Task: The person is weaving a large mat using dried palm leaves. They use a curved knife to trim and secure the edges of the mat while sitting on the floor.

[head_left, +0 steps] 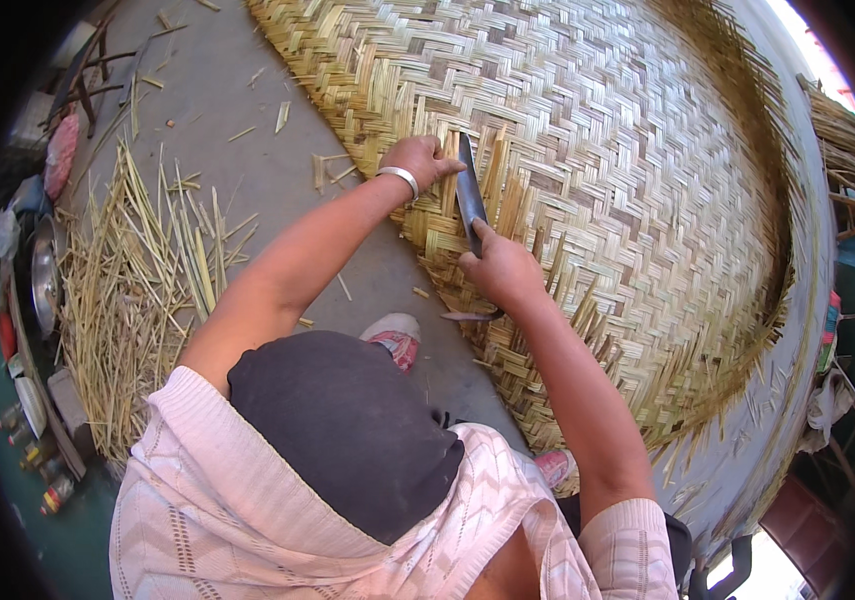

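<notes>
A large mat [637,150] woven from flat reed strips in a zigzag pattern spreads out ahead and to the right. My right hand [505,268] is closed around the handle of a knife [468,190], whose long dark blade lies along the mat, pointing away from me. A thin curved end [472,316] shows below that hand. My left hand [419,163], with a white bangle at the wrist, is closed in a pinch on a reed strip near the mat's left edge. Its fingertips are close beside the blade. Loose strip ends [507,190] stick up right of the knife.
A heap of cut reed stalks [132,300] lies on the grey floor [217,90] at left, with scraps around it. A metal bowl [46,265] and several bottles [57,492] stand at the far left. The mat's right edge [772,200] curls upward. Stalk bundles [842,140] lie beyond.
</notes>
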Demonstrator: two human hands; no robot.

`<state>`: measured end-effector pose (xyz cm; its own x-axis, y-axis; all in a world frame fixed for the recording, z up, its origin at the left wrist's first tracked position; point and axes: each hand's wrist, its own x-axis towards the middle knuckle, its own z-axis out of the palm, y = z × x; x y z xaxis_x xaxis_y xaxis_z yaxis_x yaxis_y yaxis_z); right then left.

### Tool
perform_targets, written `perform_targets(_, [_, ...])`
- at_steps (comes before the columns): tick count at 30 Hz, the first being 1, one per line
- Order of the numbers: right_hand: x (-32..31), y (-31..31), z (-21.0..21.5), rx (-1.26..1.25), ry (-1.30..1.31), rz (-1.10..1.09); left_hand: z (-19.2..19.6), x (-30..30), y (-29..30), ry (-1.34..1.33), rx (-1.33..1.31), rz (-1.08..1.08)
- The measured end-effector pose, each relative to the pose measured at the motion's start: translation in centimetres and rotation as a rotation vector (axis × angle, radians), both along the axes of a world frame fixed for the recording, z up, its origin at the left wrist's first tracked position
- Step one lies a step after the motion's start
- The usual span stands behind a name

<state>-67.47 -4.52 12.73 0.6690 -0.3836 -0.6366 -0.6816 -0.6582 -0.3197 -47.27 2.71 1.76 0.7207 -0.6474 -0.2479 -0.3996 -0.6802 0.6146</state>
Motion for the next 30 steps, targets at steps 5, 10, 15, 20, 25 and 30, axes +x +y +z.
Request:
perform_targets(5, [-1.4,0.2,0.7,-0.059,0.060,0.052,-0.6,-0.4,-0.3,-0.109,0.081,-0.040])
perform_targets(10, [-3.0,-1.2,2.6,0.000,0.031,0.127,-0.2,-0.3,-0.4,-0.107,0.125,-0.053])
perform_targets(15, [-8.9,-2.5,6.2,0.284,0.025,0.087,0.1,-0.5,-0.9,-0.121,0.179,-0.081])
perform_targets(20, [-12.6,-2.9,8.1,0.285,0.030,0.132,-0.1,-0.1,-1.8,0.478,-0.321,0.230])
perform_targets(25, [-13.9,-2.2,8.1,0.296,0.075,0.216,0.2,-1.2,-3.4,1.114,-0.260,0.171])
perform_targets(30, [-14.2,-2.0,6.9,0.219,-0.056,0.324,0.8,-1.4,-2.7,1.302,-0.147,0.064])
